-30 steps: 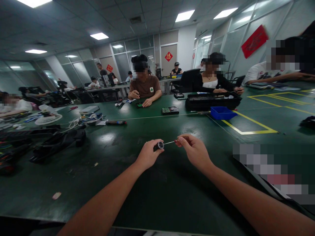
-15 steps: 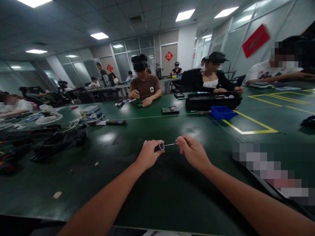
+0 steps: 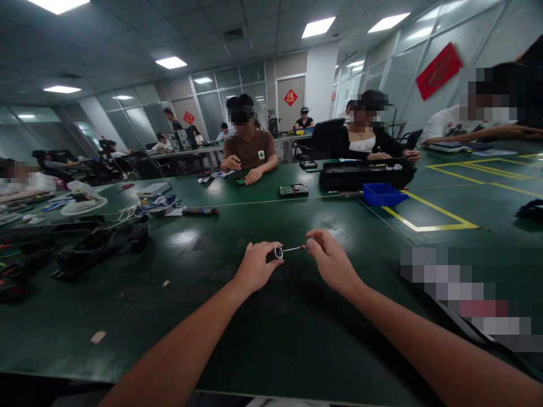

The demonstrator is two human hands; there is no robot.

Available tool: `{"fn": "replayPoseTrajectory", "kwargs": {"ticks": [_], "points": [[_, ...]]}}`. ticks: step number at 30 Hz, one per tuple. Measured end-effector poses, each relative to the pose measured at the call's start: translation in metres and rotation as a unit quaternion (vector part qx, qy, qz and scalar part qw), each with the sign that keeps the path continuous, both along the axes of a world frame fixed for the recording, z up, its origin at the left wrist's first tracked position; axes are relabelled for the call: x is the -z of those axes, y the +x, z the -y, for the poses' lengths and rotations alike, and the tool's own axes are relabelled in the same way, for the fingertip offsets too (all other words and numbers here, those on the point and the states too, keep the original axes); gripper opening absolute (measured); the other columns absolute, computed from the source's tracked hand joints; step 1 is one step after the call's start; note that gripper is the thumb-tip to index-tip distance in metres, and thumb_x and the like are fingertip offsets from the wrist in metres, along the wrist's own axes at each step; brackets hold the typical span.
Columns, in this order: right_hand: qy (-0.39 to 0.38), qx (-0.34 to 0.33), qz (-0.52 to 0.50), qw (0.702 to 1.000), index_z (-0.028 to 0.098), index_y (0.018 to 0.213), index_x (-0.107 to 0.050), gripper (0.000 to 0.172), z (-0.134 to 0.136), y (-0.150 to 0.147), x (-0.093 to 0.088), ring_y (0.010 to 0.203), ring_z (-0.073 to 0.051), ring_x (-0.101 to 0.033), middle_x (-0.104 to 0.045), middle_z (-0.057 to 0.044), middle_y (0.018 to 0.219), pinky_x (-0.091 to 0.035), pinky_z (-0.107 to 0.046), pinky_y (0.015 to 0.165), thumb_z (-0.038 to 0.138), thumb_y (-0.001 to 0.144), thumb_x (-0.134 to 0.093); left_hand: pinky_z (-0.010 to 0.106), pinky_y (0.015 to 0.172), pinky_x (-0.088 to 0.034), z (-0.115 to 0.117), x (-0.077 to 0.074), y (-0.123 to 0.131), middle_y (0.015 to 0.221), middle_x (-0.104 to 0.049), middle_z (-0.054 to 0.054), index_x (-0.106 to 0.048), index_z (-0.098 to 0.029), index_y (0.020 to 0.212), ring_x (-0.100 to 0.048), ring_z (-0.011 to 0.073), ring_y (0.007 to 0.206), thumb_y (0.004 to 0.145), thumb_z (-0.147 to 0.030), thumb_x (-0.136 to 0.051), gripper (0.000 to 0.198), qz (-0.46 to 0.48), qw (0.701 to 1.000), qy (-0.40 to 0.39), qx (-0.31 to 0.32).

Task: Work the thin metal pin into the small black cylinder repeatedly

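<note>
Over the green table (image 3: 237,350), my left hand (image 3: 257,264) is wrapped round a small black cylindrical object (image 3: 275,254) with a silvery ring at its end. From that ring a thin screwdriver (image 3: 292,249) with a red part near its handle points right. My right hand (image 3: 328,254) is at the screwdriver's handle end, thumb and fingers bent close round it. Its fingertips partly hide the handle.
A blue tray (image 3: 384,195) and a long black casing (image 3: 367,176) lie back right. A green circuit board device (image 3: 293,190) sits mid-table. Black bags (image 3: 102,249) and cables are at the left. A person in brown (image 3: 249,148) sits opposite.
My right hand has shifted slightly, its fingers raised and loosened a little, so more of the red part shows. My left hand and the black object look unmoved.
</note>
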State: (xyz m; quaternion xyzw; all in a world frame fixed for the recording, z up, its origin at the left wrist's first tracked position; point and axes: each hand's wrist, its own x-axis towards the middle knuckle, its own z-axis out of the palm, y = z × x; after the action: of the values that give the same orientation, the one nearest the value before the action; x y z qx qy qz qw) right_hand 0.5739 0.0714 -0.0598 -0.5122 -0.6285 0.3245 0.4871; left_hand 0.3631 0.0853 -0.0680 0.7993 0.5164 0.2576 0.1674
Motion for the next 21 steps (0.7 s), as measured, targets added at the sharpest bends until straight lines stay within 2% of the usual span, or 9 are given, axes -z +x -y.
{"fn": "replayPoseTrajectory", "kwargs": {"ticks": [3,6,8,10,13,16,21], "points": [[-0.036,-0.018,-0.097,0.994,0.02,0.095,-0.063,0.026,-0.004,-0.003,0.002,0.08,-0.02,-0.062,-0.067,-0.006,0.087,-0.05,-0.037,0.078,0.044,0.088,-0.056,0.052,0.11,-0.026,-0.002,-0.002,0.0,0.118,-0.067,0.006,-0.062,-0.025,0.123,-0.057,0.0264,0.113,0.088,-0.03,-0.065,0.036,-0.001,1.0,0.011,-0.026],[-0.113,-0.033,-0.245,0.962,0.02,0.09,-0.062,0.029,-0.012,-0.003,0.006,0.071,-0.019,-0.062,-0.063,-0.004,0.075,-0.053,-0.04,0.08,0.048,0.089,-0.053,0.053,0.114,-0.021,-0.003,-0.006,0.0,0.123,-0.065,0.005,-0.06,-0.027,0.125,-0.055,0.0251,0.117,0.089,-0.03,-0.064,0.036,-0.004,0.999,0.041,-0.006],[-0.143,-0.026,-0.29,0.946,0.021,0.084,-0.06,0.027,-0.016,-0.002,0.01,0.062,-0.017,-0.058,-0.057,-0.002,0.067,-0.056,-0.041,0.078,0.047,0.088,-0.053,0.055,0.116,-0.014,-0.003,-0.008,0.0,0.125,-0.064,0.004,-0.06,-0.03,0.126,-0.053,0.0249,0.121,0.089,-0.03,-0.064,0.037,-0.019,0.998,0.051,0.008],[-0.143,0.0,-0.291,0.946,0.022,0.079,-0.059,0.025,-0.02,0.0,0.013,0.059,-0.016,-0.056,-0.056,-0.001,0.066,-0.057,-0.04,0.076,0.046,0.087,-0.056,0.057,0.117,-0.011,-0.003,-0.009,0.0,0.124,-0.065,0.005,-0.06,-0.03,0.126,-0.053,0.0256,0.121,0.089,-0.029,-0.065,0.038,-0.033,0.999,0.042,0.009],[-0.118,0.029,-0.255,0.959,0.022,0.082,-0.06,0.027,-0.02,0.002,0.015,0.065,-0.018,-0.059,-0.06,-0.004,0.074,-0.057,-0.039,0.073,0.048,0.086,-0.056,0.059,0.116,-0.013,-0.004,-0.006,-0.002,0.123,-0.065,0.006,-0.06,-0.029,0.127,-0.054,0.0266,0.12,0.088,-0.029,-0.065,0.039,-0.037,0.999,0.017,0.007],[-0.082,0.022,-0.211,0.974,0.022,0.087,-0.061,0.033,-0.018,0.001,0.014,0.073,-0.021,-0.062,-0.063,-0.007,0.08,-0.057,-0.039,0.073,0.055,0.087,-0.054,0.06,0.115,-0.014,-0.005,-0.002,-0.005,0.122,-0.065,0.006,-0.06,-0.03,0.127,-0.054,0.027,0.119,0.087,-0.029,-0.066,0.04,-0.028,1.0,0.007,0.005],[-0.057,-0.001,-0.184,0.981,0.019,0.09,-0.063,0.037,-0.012,-0.004,0.009,0.072,-0.019,-0.062,-0.065,-0.005,0.08,-0.053,-0.036,0.073,0.056,0.086,-0.055,0.058,0.115,-0.013,-0.006,0.002,-0.006,0.119,-0.065,0.004,-0.06,-0.031,0.127,-0.054,0.0262,0.117,0.087,-0.03,-0.066,0.04,-0.013,1.0,0.018,0.015]]}}
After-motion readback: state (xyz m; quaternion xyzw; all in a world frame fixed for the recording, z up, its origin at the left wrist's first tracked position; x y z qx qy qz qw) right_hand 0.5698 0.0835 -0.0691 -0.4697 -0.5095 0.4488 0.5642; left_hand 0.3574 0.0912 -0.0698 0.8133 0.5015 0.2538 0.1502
